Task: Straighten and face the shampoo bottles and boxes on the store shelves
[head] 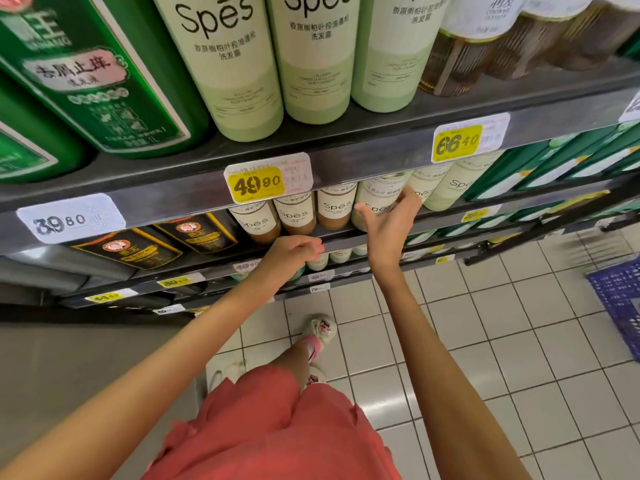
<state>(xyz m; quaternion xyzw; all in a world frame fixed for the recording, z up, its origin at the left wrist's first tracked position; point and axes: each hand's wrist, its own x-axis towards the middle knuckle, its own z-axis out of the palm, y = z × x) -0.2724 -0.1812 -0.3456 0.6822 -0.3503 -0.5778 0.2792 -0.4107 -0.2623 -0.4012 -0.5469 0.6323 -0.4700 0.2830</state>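
The shelves (346, 157) fill most of my view. Above my right hand (388, 220), the green boxes (97, 81) and big bottles (235, 64) on the upper tier show their labels outward, so I judge that tier faced.

On the tier I'm working, the black boxes (131, 249) far left of the grip seem angled and may want squaring. Just left of the grip, three brown bottles (298, 216) stand in a row with labels forward, though the leftmost looks slightly turned. The grip itself is wrapped round the pale bottle (379, 192), thumb on its left side and fingers on its right. That bottle stands on the shelf just beside the last brown one, its label nearly forward. Right of the grip are more green bottles (453, 183); this wide view tilts them, so I can't tell if they are truly crooked.

My left hand (294, 249) sits below and left of the grip at the shelf lip, fingers curled. Whether it pinches anything I cannot tell. The lower tiers beneath both hands look unsorted to me, so I reckon much is left.
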